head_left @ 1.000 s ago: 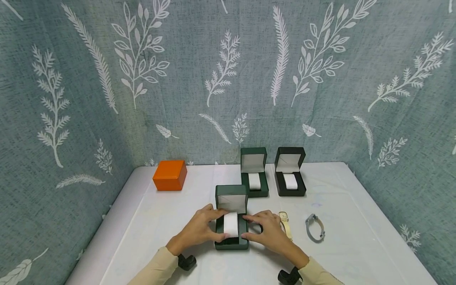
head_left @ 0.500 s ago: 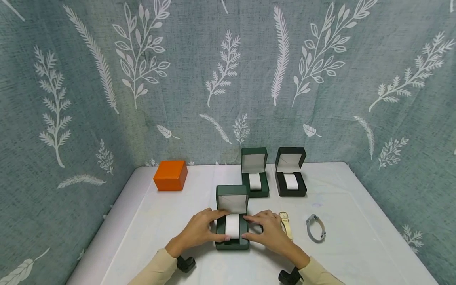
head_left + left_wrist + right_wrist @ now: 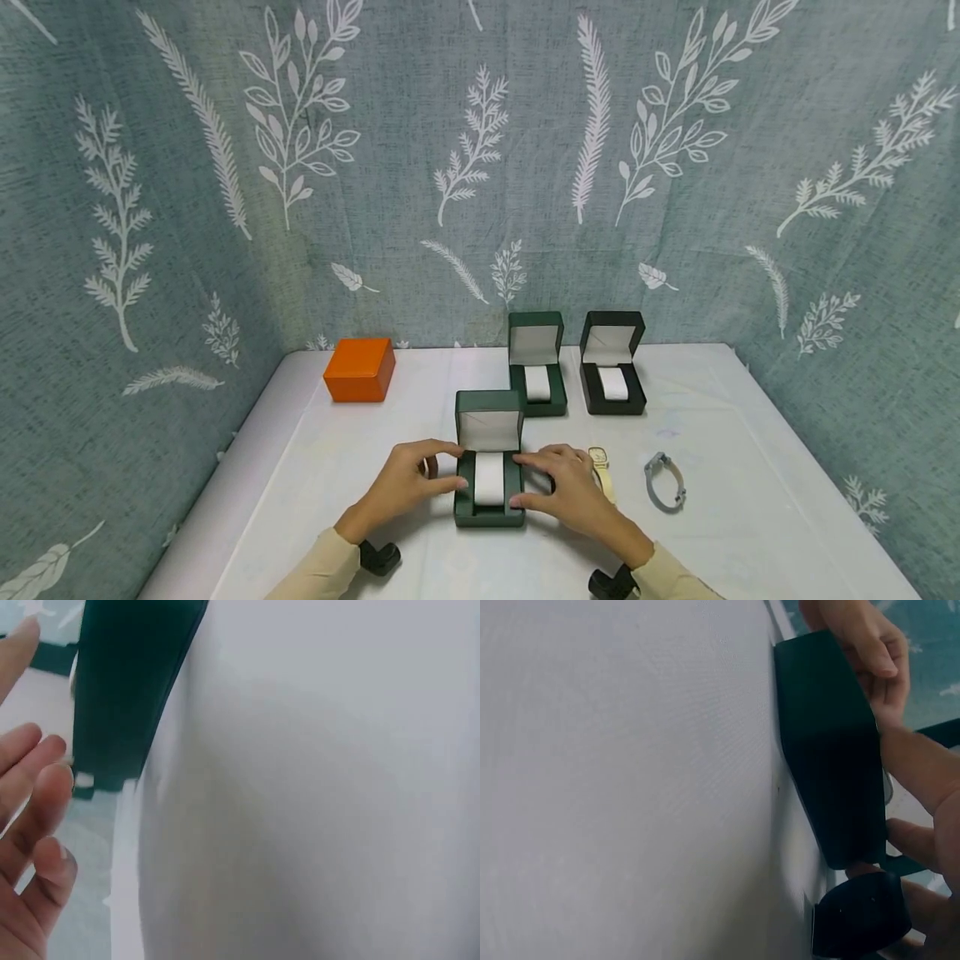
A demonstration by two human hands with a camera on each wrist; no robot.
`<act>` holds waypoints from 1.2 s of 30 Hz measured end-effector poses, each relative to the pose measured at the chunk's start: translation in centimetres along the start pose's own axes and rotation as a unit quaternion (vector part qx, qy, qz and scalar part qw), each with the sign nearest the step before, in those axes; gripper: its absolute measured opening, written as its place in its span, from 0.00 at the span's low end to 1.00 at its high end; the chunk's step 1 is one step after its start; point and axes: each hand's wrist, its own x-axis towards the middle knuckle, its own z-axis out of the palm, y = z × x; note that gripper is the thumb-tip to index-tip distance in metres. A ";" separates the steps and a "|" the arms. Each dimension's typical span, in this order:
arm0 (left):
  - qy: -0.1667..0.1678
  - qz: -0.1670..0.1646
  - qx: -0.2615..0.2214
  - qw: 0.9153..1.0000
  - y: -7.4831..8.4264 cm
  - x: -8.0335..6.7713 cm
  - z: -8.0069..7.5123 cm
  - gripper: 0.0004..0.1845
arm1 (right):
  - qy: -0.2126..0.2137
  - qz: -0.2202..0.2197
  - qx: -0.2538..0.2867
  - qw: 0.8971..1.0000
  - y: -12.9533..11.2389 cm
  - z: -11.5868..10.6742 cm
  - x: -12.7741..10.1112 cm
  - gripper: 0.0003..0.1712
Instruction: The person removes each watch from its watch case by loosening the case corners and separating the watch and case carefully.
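Observation:
A dark green watch box (image 3: 489,517) stands with its lid up in front of me, a white cushion (image 3: 489,479) in its base. My left hand (image 3: 401,483) is at the box's left edge, thumb and index finger spread; in the left wrist view its fingers (image 3: 49,799) are apart from one another. Thumb and index fingertip of my right hand (image 3: 562,487) touch the right rim, spread along it. Beside the right fingers, a dark rounded band (image 3: 862,915) is partly hidden by the hand. A gold watch (image 3: 602,475) lies just right of that hand.
Behind stand a second green watch box (image 3: 557,392) and a black one (image 3: 637,396), both with raised lids and white cushions. A closed orange box (image 3: 358,371) sits at back left. A grey watch (image 3: 664,483) lies on the right of the white table (image 3: 750,517).
My left hand has let go of the white cushion and drawn back left to the box's edge. The cushion has shifted slightly right in the box. My right hand has stayed put.

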 end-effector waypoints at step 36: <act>-0.091 -0.104 -0.082 0.987 -2.0 3.1 -4.8 0.60 | -0.060 -0.005 0.153 0.986 0.0 -0.9 5.7 0.56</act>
